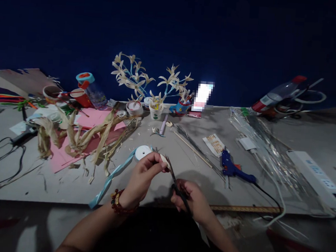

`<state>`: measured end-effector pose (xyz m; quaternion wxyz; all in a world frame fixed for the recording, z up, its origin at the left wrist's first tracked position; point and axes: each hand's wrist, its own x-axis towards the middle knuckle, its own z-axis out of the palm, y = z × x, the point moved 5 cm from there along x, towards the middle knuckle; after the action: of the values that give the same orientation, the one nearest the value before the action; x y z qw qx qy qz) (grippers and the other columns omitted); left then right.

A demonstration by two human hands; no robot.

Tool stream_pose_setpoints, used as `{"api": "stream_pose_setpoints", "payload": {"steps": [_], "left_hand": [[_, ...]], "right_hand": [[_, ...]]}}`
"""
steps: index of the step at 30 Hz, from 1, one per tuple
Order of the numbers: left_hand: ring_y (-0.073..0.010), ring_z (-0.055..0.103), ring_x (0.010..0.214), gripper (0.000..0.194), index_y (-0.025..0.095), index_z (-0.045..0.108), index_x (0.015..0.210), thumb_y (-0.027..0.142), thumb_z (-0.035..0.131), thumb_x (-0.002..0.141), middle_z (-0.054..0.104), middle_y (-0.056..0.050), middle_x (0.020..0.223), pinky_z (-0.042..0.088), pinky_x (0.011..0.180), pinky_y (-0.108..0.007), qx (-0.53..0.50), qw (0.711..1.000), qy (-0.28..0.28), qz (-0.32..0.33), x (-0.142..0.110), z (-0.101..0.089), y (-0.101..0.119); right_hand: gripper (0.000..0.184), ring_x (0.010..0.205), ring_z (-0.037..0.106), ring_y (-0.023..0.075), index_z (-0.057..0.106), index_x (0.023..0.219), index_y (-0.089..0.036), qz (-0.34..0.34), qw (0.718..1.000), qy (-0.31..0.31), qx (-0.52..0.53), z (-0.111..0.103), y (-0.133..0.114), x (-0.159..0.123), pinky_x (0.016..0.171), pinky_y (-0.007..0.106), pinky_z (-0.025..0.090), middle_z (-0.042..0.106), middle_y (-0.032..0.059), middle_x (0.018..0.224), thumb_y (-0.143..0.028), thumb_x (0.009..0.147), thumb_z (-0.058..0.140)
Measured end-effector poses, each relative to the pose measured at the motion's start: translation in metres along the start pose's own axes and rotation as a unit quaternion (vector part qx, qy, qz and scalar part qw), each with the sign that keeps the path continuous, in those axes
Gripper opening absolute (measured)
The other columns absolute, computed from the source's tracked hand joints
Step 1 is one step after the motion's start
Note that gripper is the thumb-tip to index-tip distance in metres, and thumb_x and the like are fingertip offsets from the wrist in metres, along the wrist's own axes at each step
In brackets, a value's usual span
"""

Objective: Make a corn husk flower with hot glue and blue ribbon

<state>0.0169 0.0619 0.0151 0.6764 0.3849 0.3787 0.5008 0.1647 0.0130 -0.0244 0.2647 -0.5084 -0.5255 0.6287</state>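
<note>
Between the thumb and fingers of my left hand (141, 178) is a small pale piece of corn husk (165, 160). My right hand (195, 202) grips a pair of dark scissors (171, 168), its fingers around the handles. The blades point up and away, right beside the pale piece; I cannot tell whether they touch it. Just behind my left hand lies a white spool (143, 152), with light blue ribbon (114, 176) trailing to the table's front edge. Dried corn husks (77, 139) are heaped on pink paper (58, 158) to the left.
Pale flowers on blue stems (131, 75) stand in a cup (156, 111) at the back. A blue glue gun (231, 167), thin wires (195, 143) and a power strip (315, 174) lie to the right. A lit phone (202, 97) leans near the wall.
</note>
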Motion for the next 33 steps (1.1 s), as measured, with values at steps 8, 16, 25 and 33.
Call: {"api": "stream_pose_setpoints", "payload": {"steps": [8, 16, 25, 33], "left_hand": [[-0.0138, 0.056, 0.074, 0.011, 0.018, 0.062, 0.075, 0.021, 0.068, 0.084, 0.063, 0.000, 0.075, 0.043, 0.076, -0.026, 0.000, 1.000, -0.004, 0.002, -0.0009, 0.0007, 0.0017], [-0.0150, 0.058, 0.076, 0.011, 0.018, 0.062, 0.077, 0.022, 0.067, 0.085, 0.065, -0.002, 0.077, 0.044, 0.077, -0.027, 0.026, 0.999, -0.015, 0.018, -0.0023, 0.0016, 0.0050], [-0.0159, 0.057, 0.076, 0.014, 0.016, 0.060, 0.078, 0.024, 0.066, 0.088, 0.065, -0.003, 0.077, 0.043, 0.076, -0.029, 0.076, 0.995, -0.049, 0.031, -0.0002, 0.0004, 0.0085], [-0.0156, 0.056, 0.077, 0.014, 0.017, 0.058, 0.078, 0.023, 0.066, 0.088, 0.064, -0.003, 0.078, 0.042, 0.076, -0.029, 0.077, 0.994, -0.071, 0.035, 0.0008, 0.0000, 0.0099]], "right_hand": [[0.047, 0.046, 0.042, 0.0098, 0.049, 0.067, -0.021, -0.008, 1.000, 0.004, -0.001, -0.0004, 0.0035, 0.0001, 0.048, 0.023, 0.032, 0.048, -0.0064, 0.049, -0.061, 0.071, 0.073], [0.056, 0.043, 0.036, 0.0086, 0.044, 0.061, -0.022, -0.007, 1.000, 0.001, -0.016, -0.0015, -0.0039, -0.0008, 0.045, 0.024, 0.026, 0.043, -0.0072, 0.045, -0.072, 0.069, 0.069], [0.047, 0.044, 0.044, 0.0089, 0.048, 0.066, -0.021, 0.007, 1.000, -0.024, 0.006, -0.0026, 0.0039, -0.0019, 0.045, 0.022, 0.030, 0.050, -0.0067, 0.049, -0.059, 0.069, 0.075], [0.044, 0.044, 0.043, 0.0084, 0.041, 0.064, -0.023, 0.009, 1.000, -0.017, -0.001, -0.0025, 0.0024, -0.0007, 0.044, 0.022, 0.029, 0.047, -0.0074, 0.050, -0.051, 0.070, 0.073]]}}
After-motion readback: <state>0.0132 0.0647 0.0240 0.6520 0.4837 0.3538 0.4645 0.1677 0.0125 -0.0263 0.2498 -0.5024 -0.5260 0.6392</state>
